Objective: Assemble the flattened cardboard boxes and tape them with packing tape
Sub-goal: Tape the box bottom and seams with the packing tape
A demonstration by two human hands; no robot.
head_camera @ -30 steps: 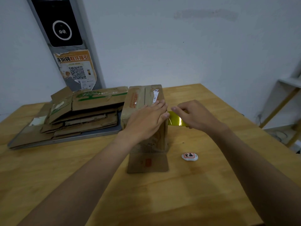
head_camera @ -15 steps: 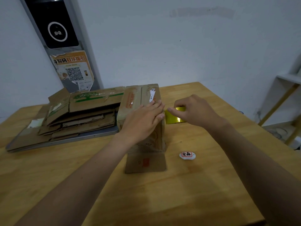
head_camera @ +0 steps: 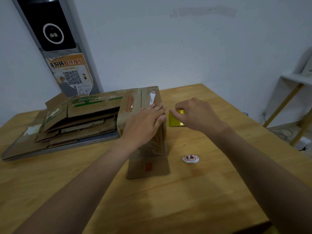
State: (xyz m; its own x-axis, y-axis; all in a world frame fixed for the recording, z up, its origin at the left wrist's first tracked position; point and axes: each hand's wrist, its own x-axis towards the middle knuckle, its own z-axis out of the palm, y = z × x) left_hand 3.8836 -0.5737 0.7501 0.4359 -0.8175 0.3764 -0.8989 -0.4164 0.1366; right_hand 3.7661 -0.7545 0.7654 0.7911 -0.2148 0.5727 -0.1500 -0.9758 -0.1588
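The poster (head_camera: 70,73), at ten o'clock in the view, has a Chinese heading, part black and part orange. Its first character is torn; the rest reads roughly 份码取件指引. Below it is a QR code (head_camera: 72,77), and the small print around it is too fine to read. The white tag (head_camera: 190,158), at four o'clock from the box (head_camera: 135,102), bears two handwritten black characters in a red frame: the first is 宋, the second is unclear. The box top carries a line of red print and a white label (head_camera: 152,98), neither legible. Its flap (head_camera: 148,167), at six o'clock, shows a red stamp. The flat cardboard (head_camera: 94,103), at nine o'clock from the box, has unreadable green print.
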